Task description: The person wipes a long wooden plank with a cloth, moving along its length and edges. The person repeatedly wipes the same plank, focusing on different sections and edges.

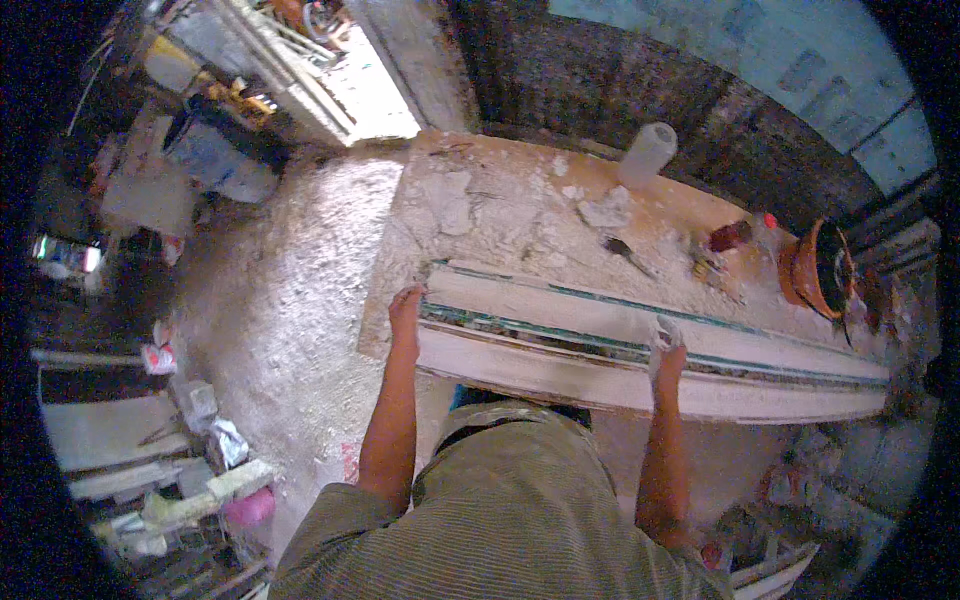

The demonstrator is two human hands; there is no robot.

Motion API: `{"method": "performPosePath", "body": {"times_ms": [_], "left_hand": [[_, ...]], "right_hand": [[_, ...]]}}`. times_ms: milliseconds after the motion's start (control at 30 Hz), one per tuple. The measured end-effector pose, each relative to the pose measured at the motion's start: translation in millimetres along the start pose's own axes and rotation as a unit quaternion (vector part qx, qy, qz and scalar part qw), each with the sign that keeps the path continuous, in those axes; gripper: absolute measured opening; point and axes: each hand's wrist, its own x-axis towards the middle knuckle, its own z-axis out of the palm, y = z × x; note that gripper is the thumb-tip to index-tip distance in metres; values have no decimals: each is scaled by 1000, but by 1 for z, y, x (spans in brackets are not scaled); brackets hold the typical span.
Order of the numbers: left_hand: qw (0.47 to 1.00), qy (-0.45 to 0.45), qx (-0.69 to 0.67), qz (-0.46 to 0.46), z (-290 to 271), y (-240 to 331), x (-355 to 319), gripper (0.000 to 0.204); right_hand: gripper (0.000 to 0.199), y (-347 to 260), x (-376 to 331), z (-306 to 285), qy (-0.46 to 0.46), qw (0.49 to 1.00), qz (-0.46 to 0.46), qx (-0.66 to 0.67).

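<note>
A long white-coated strip (520, 296) with dark green edges lies across the worktable in front of me. Nearer my body runs a second long white strip (540, 366), with a dark gap between the two. My left hand (405, 300) is at their left end, its fingers closed round the end of the far strip. Farther right, my right hand (667, 342) is whitened and rests over the strips near the green edge. Its fingers are curled, and what they hold, if anything, is too blurred to make out.
White crumbs and powder cover the wooden table (415, 190). Behind the strips lie a dark-bladed tool (628, 252), a dark red container (730, 236) and an orange bucket (806, 268). A translucent cylinder (650, 150) stands at the back edge. A bright doorway (380, 95) opens at far left.
</note>
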Motion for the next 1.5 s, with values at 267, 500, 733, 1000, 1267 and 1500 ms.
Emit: {"method": "performPosePath", "body": {"times_ms": [267,500,733,1000,1267,1500], "left_hand": [[979,-148,-128,50,-18,-5,16,51],[960,-136,-235,65,1,-2,9,64],[975,-58,-200,74,27,8,-5,67],[957,-42,-282,-54,144,0,-91,54],[953,10,-282,-113,274,-65,-172,60],[996,42,-78,-32,269,-54,-163,66]], "right_hand": [[20,56,-16,5,103,918,178,338],[37,1,23,13,226,825,380,352],[19,24,40,13,266,673,409,555],[22,79,41,13,127,638,416,636],[21,55,24,-13,-16,632,508,585],[39,38,34,-58,-207,636,487,562]]}}
